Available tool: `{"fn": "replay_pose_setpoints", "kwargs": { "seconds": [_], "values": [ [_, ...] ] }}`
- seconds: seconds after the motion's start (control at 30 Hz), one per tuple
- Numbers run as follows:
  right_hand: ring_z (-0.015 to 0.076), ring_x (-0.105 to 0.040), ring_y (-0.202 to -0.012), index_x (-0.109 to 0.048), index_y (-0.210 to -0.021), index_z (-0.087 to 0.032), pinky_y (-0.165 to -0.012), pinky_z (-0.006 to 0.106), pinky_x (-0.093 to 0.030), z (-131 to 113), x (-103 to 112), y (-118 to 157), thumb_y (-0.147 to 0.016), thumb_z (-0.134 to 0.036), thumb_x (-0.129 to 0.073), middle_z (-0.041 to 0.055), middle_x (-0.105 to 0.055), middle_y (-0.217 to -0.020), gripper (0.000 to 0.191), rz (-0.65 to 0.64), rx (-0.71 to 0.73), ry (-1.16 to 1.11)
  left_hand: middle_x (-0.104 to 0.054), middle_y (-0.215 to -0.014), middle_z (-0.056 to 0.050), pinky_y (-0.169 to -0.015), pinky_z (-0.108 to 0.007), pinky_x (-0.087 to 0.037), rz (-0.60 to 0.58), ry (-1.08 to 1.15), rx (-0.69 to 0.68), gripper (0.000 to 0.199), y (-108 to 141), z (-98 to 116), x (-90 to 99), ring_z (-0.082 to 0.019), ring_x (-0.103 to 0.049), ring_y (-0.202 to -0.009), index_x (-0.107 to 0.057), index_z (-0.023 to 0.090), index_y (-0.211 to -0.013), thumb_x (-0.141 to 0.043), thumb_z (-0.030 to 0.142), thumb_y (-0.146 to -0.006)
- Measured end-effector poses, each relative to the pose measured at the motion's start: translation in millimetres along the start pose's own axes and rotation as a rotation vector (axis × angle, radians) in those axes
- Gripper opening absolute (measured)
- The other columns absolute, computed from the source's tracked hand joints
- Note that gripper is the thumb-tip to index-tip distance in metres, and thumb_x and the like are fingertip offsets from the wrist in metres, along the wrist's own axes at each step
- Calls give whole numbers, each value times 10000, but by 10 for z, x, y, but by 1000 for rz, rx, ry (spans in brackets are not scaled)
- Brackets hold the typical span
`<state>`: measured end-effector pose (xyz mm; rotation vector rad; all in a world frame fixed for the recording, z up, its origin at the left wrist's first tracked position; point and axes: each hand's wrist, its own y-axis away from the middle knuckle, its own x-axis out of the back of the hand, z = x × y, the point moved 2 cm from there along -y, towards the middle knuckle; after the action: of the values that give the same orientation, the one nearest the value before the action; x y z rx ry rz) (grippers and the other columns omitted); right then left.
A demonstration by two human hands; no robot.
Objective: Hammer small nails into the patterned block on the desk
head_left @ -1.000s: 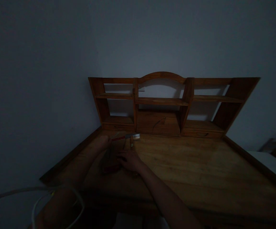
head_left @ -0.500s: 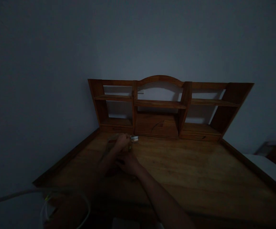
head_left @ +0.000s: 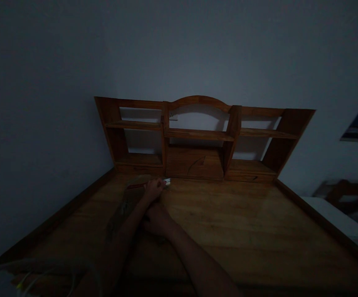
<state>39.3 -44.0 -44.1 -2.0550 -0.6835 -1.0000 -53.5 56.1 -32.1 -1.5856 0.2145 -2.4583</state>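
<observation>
This looks like a room in a home, dimly lit; which room cannot be told. A wooden desk (head_left: 243, 218) bears a matching shelf unit (head_left: 199, 134) with an arched top rail and low drawers, against a plain wall (head_left: 197, 49). Beyond its right edge are a white surface (head_left: 330, 214) and a wooden furniture piece (head_left: 352, 189).

My left fist (head_left: 154, 188) at seven o'clock, right hand (head_left: 158, 218) just below, forearms (head_left: 191, 255) toward seven and four.
</observation>
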Motion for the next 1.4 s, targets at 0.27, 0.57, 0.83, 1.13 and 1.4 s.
{"fn": "replay_pose_setpoints", "kwargs": {
  "seconds": [0.27, 0.57, 0.83, 1.13, 1.4],
  "values": [
    [249, -577, -1078, -640, -1137, -132, -963, 352, -400, -3, -11, 16, -852, -259, -532, 122, -661, -1150, 330, -9, 16, 49, -683, -1054, -64, -892, -400, -399, -35, -6, 1, 267, 40, -1, -32, -264, -560, -1047, -695, 237, -925, -520, 432, -879],
    [255, -567, -1090, -648, -1127, -110, -967, 360, -388, -26, 6, 4, -847, -251, -533, 143, -660, -1141, 334, -29, 35, 82, -644, -1070, -88, -916, -470, -385, -16, -53, -30, 236, 49, -44, -86, -297, -529, -1073, -699, 233, -915, -541, 400, -861],
    [246, -560, -1106, -618, -1181, -127, -958, 352, -397, -38, 10, 27, -862, -249, -525, 131, -636, -1203, 354, -22, 27, 89, -685, -986, -54, -902, -368, -417, -7, -14, -42, 180, 48, -45, -77, -244, -573, -1020, -714, 234, -884, -562, 322, -841],
    [242, -548, -1124, -627, -1171, -130, -974, 346, -387, -43, 20, 23, -864, -242, -523, 126, -637, -1199, 342, -10, 40, 86, -686, -948, -49, -862, -326, -442, 59, 59, -69, 190, 25, -69, -57, -208, -601, -939, -673, 213, -979, -593, 303, -831],
    [263, -531, -1150, -622, -1197, -116, -1019, 377, -351, -40, -2, 37, -872, -262, -525, 149, -621, -1221, 370, 5, 32, 91, -566, -1272, -71, -1026, -433, -335, -42, 72, -229, 570, 10, -62, -229, -283, -464, -1211, -546, 252, -1238, -708, 439, -725]
  ]
}}
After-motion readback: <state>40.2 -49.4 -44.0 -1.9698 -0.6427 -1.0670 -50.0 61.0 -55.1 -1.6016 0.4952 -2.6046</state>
